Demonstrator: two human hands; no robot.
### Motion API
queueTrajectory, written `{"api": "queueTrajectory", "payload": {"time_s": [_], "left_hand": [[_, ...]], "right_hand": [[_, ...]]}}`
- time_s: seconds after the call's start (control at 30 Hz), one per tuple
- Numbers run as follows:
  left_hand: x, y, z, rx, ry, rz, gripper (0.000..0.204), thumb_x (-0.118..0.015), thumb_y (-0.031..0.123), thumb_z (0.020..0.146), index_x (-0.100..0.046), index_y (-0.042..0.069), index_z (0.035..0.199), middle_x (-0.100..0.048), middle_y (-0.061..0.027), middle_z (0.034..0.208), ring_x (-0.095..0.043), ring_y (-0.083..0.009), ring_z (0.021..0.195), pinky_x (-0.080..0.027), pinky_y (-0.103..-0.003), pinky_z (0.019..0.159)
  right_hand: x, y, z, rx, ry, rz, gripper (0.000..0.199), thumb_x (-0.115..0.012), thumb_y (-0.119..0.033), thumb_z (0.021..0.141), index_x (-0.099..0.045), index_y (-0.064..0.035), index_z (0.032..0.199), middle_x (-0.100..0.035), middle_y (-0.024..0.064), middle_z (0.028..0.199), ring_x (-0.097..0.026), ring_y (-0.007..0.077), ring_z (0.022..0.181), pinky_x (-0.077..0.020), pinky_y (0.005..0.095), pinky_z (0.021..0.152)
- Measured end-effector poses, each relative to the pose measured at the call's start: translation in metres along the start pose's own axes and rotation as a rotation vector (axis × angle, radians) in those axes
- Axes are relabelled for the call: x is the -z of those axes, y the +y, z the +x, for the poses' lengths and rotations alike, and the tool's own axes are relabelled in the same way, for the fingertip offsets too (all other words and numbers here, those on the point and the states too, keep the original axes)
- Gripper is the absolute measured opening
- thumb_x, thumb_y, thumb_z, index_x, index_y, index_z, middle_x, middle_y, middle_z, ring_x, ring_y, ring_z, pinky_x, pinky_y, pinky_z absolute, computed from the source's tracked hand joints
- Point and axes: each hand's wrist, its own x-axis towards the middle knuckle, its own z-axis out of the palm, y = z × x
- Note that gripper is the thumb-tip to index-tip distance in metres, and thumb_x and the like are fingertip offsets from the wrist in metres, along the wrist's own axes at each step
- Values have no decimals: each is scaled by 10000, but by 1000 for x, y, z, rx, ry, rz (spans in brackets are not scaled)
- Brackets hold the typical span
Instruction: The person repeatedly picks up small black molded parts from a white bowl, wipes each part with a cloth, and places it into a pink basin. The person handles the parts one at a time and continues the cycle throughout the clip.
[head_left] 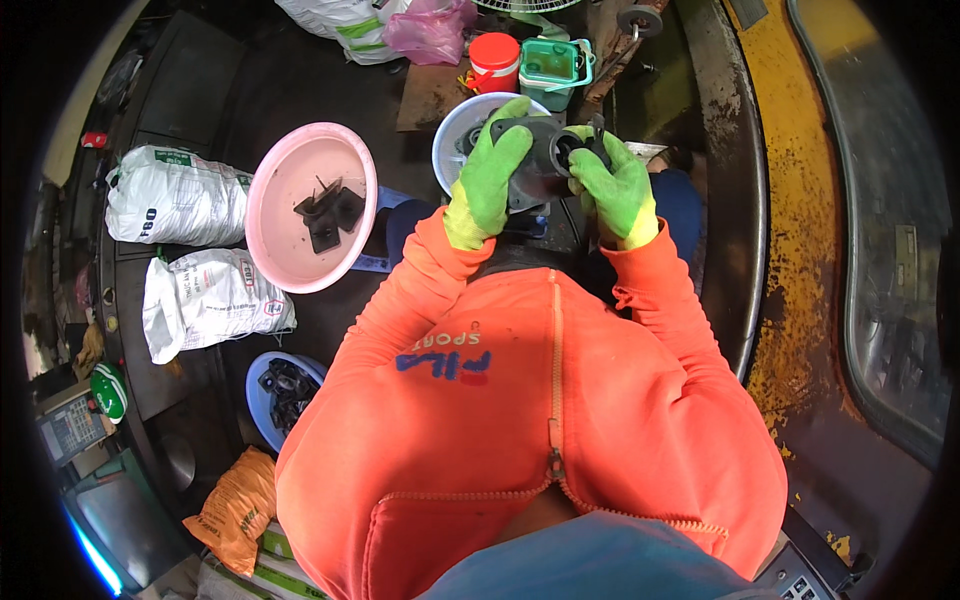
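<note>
Both my hands wear green gloves and come out of orange sleeves. My left hand [490,170] wraps around the left side of a dark grey metal part [540,160] with a round tube end. On the part's right side, my right hand [612,185] grips it near that tube opening. The part is held above my lap, just in front of a pale blue bowl [452,140].
A pink basin [290,190] with a few black parts sits at my left. A blue basin [262,400] of black parts lies lower left. White sacks [175,195], a red-lidded jar [494,60] and a green container [552,68] stand around. A yellow rusty machine edge [800,230] runs along the right.
</note>
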Motion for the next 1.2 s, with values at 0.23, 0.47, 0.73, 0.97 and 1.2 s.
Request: {"api": "queueTrajectory", "payload": {"time_s": [0.23, 0.47, 0.73, 0.97, 1.2], "left_hand": [[15, 31, 7, -726, -374, 1676, 870, -828, 275, 546, -509, 66, 1329, -469, -177, 1397, -399, -435, 1304, -375, -468, 1047], [13, 23, 9, -378, -211, 1211, 784, -870, 182, 564, -556, 79, 1275, -568, -159, 1300, -546, -357, 1183, -457, -427, 974], [11, 21, 9, -206, -227, -196, 1104, -836, 119, 665, -174, 108, 1547, -337, -111, 1520, -361, -238, 1380, -340, -382, 1107], [13, -2, 0, -96, -154, -154, 825, -657, 289, 815, -255, 113, 1513, -478, -147, 1395, -511, -325, 1246, -420, -457, 1053], [29, 10, 6, 112, -99, -378, 698, -593, 239, 818, -358, -12, 1426, -572, -229, 1245, -606, -341, 1098, -508, -475, 948]], "right_hand": [[2, 1, 1, 401, -25, -619, 392, -660, -187, 816, -623, 12, 1151, -677, 194, 1073, -670, 285, 988, -518, 362, 843], [-2, -5, 0, 267, -64, -158, 334, -643, -37, 886, -577, 21, 1209, -617, 39, 1087, -561, 85, 978, -465, 241, 853], [-1, -13, -4, 24, 21, 188, 243, -567, -59, 895, -623, -24, 1128, -596, -21, 793, -447, 28, 553, -356, 190, 484], [-18, -12, -8, 18, -111, 151, 322, -625, -140, 920, -570, -14, 1211, -578, -6, 897, -502, 57, 738, -432, 216, 683], [10, -22, 5, 570, -271, -627, 245, -540, -106, 951, -615, -23, 1170, -640, 99, 945, -626, 221, 910, -488, 323, 780]]}}
